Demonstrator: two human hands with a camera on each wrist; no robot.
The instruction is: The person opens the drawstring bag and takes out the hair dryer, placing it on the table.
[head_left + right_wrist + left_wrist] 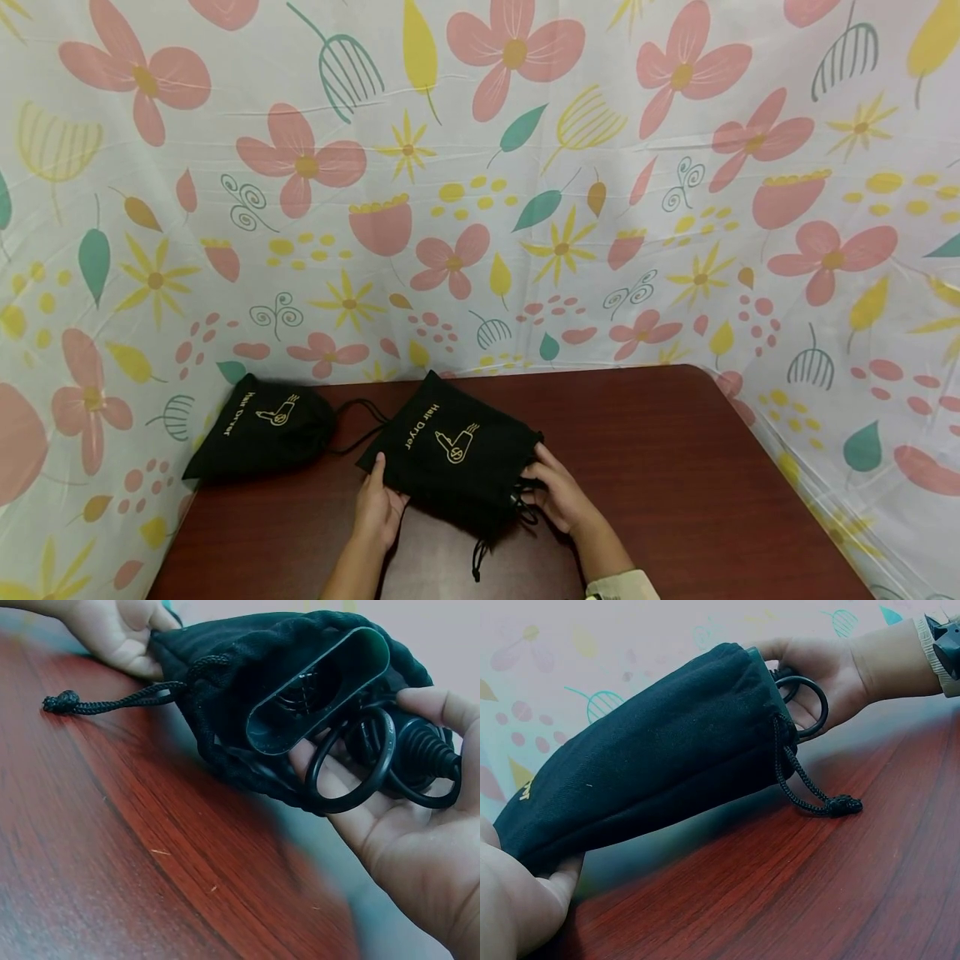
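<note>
A black drawstring bag [457, 483] printed "Hair Dryer" in gold is held up over the table, its mouth to the right. My left hand [378, 508] grips the closed end at the left, thumb on top. At the open mouth, my right hand [558, 492] holds a black folding hair dryer [424, 750] by its cord end, with fingers reaching inside the rim. The flat nozzle [360, 664] shows in the mouth, and a black cord loop [387, 757] sticks out beside it. A knotted drawstring [844, 805] hangs from the rim. Most of the dryer is hidden in the bag.
Another black "Hair Dryer" bag [258, 442], bulging, lies at the left of the table, its drawstring [360, 404] stretching toward the held bag. The reddish-brown wooden table [675, 483] reaches back to a flower-printed curtain [525, 208] that surrounds it on three sides.
</note>
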